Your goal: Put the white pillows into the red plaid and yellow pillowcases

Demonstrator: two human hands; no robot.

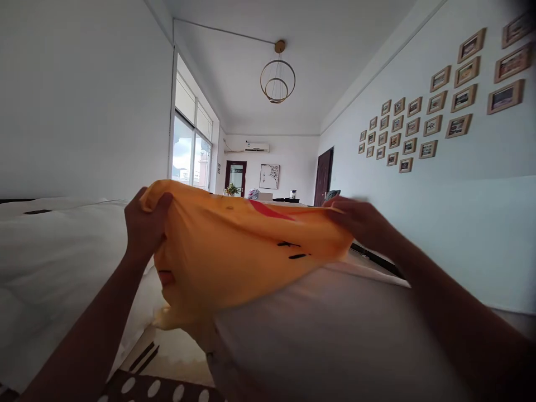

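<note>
A large orange cloth [234, 257] with a red patch and small black marks is stretched between my hands. My left hand [146, 223] grips its upper left edge, fingers curled into a bunched fold. On the other side, my right hand [354, 220] pinches the upper right edge. A pale greyish section [318, 335] adjoins the orange below and to the right, hanging toward me. The kind of article cannot be made out from this side.
White puffy bedding [62, 268] lies at the left. Below is a brown fabric with white dots [167, 391]. Framed pictures [431, 125] hang on the right wall. Farther back are a window [190, 145], a dark door [324, 173] and a hanging ring lamp [277, 81].
</note>
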